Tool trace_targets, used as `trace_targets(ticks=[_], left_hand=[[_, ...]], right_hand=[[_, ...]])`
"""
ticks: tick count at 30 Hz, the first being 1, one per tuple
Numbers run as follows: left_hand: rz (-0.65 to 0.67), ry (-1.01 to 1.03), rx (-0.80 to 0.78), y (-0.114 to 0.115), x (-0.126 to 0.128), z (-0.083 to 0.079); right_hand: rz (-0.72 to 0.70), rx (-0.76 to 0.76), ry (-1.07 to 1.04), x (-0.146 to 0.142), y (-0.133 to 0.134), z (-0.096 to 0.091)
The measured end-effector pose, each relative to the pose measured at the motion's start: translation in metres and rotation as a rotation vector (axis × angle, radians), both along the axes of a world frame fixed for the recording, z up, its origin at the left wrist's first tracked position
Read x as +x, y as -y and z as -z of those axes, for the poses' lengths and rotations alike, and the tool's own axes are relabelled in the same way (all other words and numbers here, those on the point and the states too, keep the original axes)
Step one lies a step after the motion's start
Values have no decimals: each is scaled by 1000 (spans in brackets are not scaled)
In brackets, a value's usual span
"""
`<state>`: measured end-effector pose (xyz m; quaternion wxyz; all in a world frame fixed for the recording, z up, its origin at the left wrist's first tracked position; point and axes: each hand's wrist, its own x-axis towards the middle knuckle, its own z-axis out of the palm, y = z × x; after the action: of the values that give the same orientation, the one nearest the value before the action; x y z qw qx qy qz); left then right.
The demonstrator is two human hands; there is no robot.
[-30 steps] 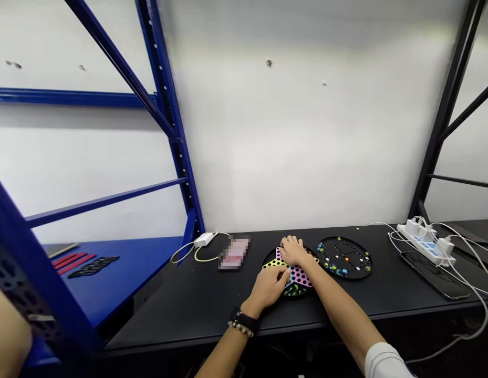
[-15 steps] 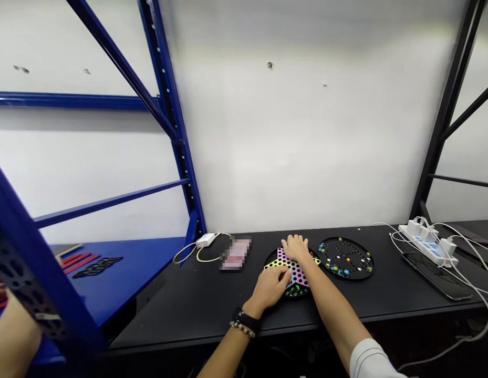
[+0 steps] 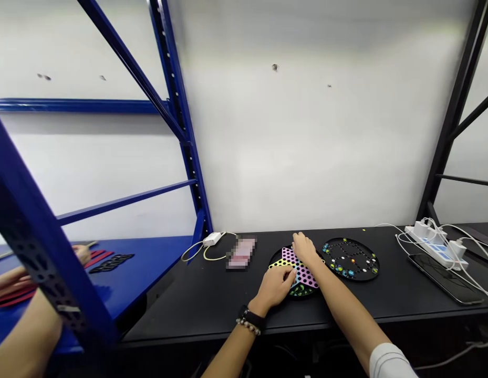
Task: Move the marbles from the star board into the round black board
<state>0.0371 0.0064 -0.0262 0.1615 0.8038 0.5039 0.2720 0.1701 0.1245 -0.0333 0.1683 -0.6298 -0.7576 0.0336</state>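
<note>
A Chinese checkers board (image 3: 307, 276) lies on the black table; it is round, with a pink, yellow and blue star full of holes. My left hand (image 3: 276, 283) rests over its near left side, fingers curled under and thumb on top. Over the far right part is my right hand (image 3: 304, 249), its fingers bent down. What either hand holds, if anything, is hidden. Green marbles or markings show at the board's near rim. Just right of it is a second round black tray (image 3: 354, 252) with coloured marbles around its edge.
A pinkish blurred object (image 3: 242, 253) lies to the left near a white adapter (image 3: 212, 239) with a cable. At right are a power strip (image 3: 435, 247), a phone (image 3: 444, 278) and loose cords. Another person's arm (image 3: 34, 325) works at the blue table (image 3: 149, 257) beyond the blue post.
The view has shifted slightly, so the table items sit further right. My right hand has drawn a little along the board's far side. The other person's hands now reach over the red strips.
</note>
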Motion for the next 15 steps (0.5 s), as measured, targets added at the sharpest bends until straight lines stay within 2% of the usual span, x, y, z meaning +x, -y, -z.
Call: trace_targets(ticks=[5, 8, 11, 15], left_hand=[[12, 0, 15, 1, 0, -1], [7, -7, 12, -1, -1, 1], [3, -10, 11, -2, -2, 3], [1, -20, 5, -2, -1, 4]], right_hand=[[-98, 24, -38, -12, 6, 0], [-111, 57, -85, -2, 10, -2], [-102, 45, -168, 27, 13, -9], [-52, 32, -264, 93, 20, -24]])
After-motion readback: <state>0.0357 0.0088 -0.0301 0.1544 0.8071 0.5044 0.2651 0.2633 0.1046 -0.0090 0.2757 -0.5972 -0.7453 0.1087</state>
